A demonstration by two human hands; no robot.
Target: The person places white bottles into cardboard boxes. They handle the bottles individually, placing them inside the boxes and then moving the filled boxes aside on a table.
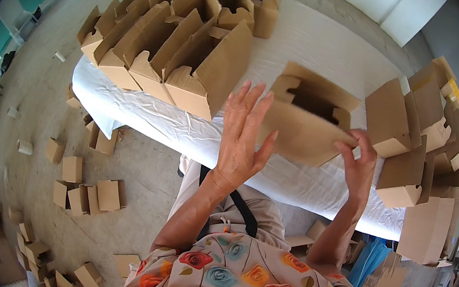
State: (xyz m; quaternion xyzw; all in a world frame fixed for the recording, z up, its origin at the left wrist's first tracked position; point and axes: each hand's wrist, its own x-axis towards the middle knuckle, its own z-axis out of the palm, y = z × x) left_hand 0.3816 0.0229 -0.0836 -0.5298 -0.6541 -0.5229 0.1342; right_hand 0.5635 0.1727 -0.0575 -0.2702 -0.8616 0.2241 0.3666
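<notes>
An open-topped brown cardboard box (298, 131) stands before me on the white-covered table, slightly blurred, with its flaps up. My right hand (360, 161) pinches the right corner of its near flap between thumb and fingers. My left hand (247, 128) is raised at the box's left side, fingers stretched out and holding nothing; whether it touches the box I cannot tell. Just left of that hand, the closest box (190, 88) of a tightly packed group of open boxes sits on the table.
More open boxes (398, 173) are stacked at the table's right end. The white cloth (156, 121) hangs over the near edge. Small cardboard boxes (81, 196) lie scattered on the concrete floor at left. Below the table at right are a blue plastic bag (370, 263) and flat cardboard (386, 283).
</notes>
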